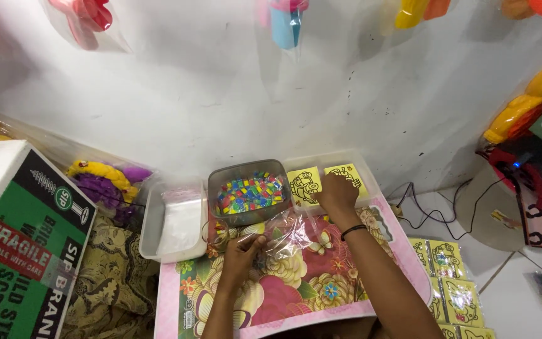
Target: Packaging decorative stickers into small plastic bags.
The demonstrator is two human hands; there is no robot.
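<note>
Nearest the person, a flowered pink board (296, 295) lies flat and serves as the work surface. On it the left hand (241, 250) is closed, fingers pinched on the near edge of a clear plastic bag (283, 229), which lies crumpled across the board between the two hands. To the right of the board, on the white tiled floor (509, 295), lies a row of finished packets (450, 282), each a yellow card in clear wrap, overlapping one another. The right arm, with a dark band (354, 231) at the wrist, extends forward past the bag. The right hand (337, 191) rests palm down on yellow picture cards (305, 184) with black line drawings, which stand in a clear tub (365, 172) at the far edge of the board; the fingers are curled onto the right-hand card, but whether they have actually gripped it cannot be told. Just left of the cards, a grey tray (251, 191) holds many small pieces in mixed colours. Left of that, a white tray (174, 220) holds a stack of clear bags. Farther left stands a green, white and black carton (20, 245), with patterned cloth beside it. Beyond all, a white wall (221, 94) carries bagged plastic toys (286, 19) hung along the top.
</note>
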